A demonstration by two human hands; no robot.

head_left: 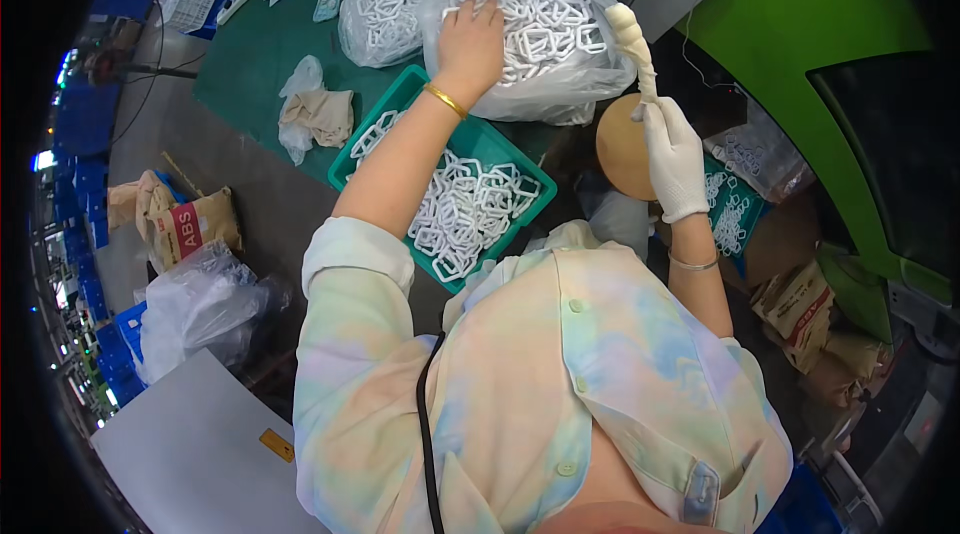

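Note:
My bare left hand [473, 52], with a gold bangle at its wrist, lies on the left part of a clear plastic bag [575, 102]. Its fingers are stretched out, and the bag is full of white link-shaped plastic pieces [550, 39]. My right hand [672, 156], in a white glove, is closed round the lower end of a cream-coloured stick-like tool [630, 39] with a thick wrapped top, held upright to the right of the bag. Beneath my left forearm a green crate [546, 196] holds more white link-shaped pieces [465, 209].
Another filled clear bag [385, 9] stands at the back left, near a beige cloth [330, 116] on the green tabletop [240, 84]. A round wooden stool top [622, 146] is beside my right hand. A green machine [800, 24] rises at the right; sacks [200, 224] stand at the left.

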